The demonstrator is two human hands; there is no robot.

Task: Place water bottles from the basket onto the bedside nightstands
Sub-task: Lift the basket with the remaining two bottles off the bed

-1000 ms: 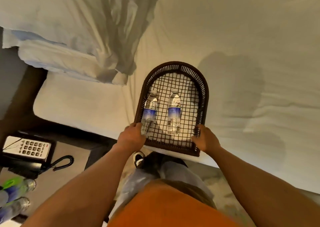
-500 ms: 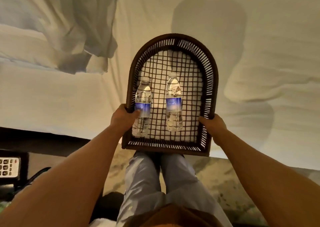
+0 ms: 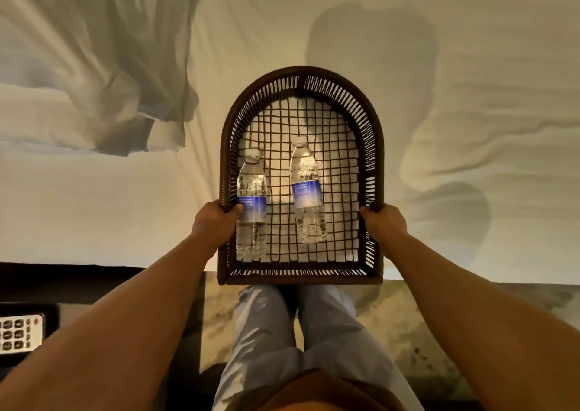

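A dark brown woven basket with an arched far end hangs over the edge of the white bed. My left hand grips its left rim and my right hand grips its right rim. Two clear water bottles with blue labels lie on the mesh bottom, caps pointing away from me: the left bottle against the left wall by my left thumb, the right bottle near the middle. Only a corner of the dark nightstand shows at the lower left.
A white bed sheet with wrinkles fills the top, with a bunched pillowcase at the upper left. A telephone keypad sits on the nightstand at the left edge. My legs stand on patterned floor beside the bed.
The basket has been lifted off the bed and drawn toward me. My view has swung right, so the phone and the bottles on the nightstand have slid out of sight at the left.
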